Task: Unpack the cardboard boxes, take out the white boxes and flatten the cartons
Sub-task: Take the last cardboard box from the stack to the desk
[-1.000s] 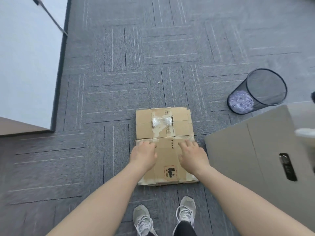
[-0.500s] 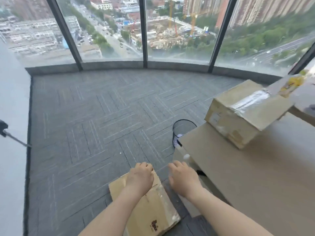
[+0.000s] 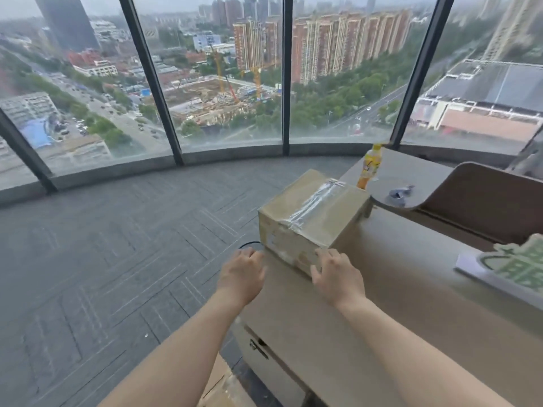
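Two bare hands are reaching toward a taped cardboard box [image 3: 313, 218] sitting near the corner of a tan desk [image 3: 396, 289], likely placed there at working height for unpacking. The left hand [image 3: 241, 276] is hovering just off the box's near left corner and the right hand [image 3: 338, 277] is nearing or touching its front face, both with fingers spread and gripping nothing, seemingly lining up to take it from both sides. Clear tape [image 3: 317, 201] is sealing the top, so any white boxes are hidden inside, while a flattened carton [image 3: 223, 389] is lying on the carpet below.
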`<state>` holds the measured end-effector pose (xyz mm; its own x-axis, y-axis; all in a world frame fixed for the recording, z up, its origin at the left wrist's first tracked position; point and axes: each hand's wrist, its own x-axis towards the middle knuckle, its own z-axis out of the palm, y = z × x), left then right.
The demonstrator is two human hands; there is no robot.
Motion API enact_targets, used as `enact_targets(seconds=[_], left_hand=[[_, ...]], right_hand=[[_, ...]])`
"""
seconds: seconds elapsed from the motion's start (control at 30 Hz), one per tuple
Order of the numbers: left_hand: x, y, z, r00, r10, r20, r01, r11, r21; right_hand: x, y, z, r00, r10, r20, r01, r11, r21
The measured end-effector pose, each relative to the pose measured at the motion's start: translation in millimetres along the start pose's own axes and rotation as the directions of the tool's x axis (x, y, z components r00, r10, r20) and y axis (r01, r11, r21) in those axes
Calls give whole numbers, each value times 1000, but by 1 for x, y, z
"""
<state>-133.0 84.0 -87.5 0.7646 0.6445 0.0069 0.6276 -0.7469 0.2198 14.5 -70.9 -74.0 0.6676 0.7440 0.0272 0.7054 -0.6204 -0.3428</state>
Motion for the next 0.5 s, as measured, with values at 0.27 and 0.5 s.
enact_targets(seconds=[0.27, 0.5], left_hand=[[108, 19, -6, 994, 105, -27, -104, 994, 35], [207, 7, 8, 997, 32, 70, -32, 999, 2]], right_hand=[[58, 32, -4, 961, 276, 26, -276, 961, 16], [111, 42, 24, 818, 521, 245, -570, 793, 215]])
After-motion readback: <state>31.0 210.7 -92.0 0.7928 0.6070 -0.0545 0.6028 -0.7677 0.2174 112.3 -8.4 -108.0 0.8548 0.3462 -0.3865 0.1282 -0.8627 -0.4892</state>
